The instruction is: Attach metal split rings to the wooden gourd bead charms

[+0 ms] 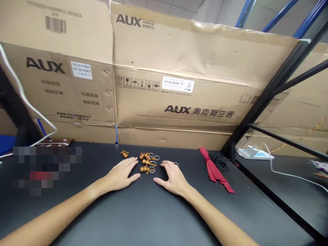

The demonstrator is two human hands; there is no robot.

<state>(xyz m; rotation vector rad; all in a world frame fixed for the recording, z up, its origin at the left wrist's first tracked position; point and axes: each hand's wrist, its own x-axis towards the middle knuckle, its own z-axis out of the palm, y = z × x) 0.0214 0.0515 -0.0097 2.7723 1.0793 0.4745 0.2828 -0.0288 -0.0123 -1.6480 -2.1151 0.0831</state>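
Several small brown gourd-shaped keychains (145, 169) with silver rings lie in a loose column on the black table (143, 218). One more gourd piece (124, 154) lies apart, just beyond my left fingertips. My left hand (121, 174) rests palm down to the left of the column, thumb spread from the fingers, holding nothing. To the right of the keychains, my right hand (173, 177) is also palm down with thumb and fingers apart. A metal ring (176, 164) shows partly behind my right hand; what it belongs to is hidden.
Red ribbon strips (215, 169) lie at the right, beside a pile of black pieces (219, 163). Large cardboard panels (174, 78) stand along the back. A black metal frame (256, 106) slants at the right, with a white cable (287, 173) beyond it. A blurred-out patch covers the left.
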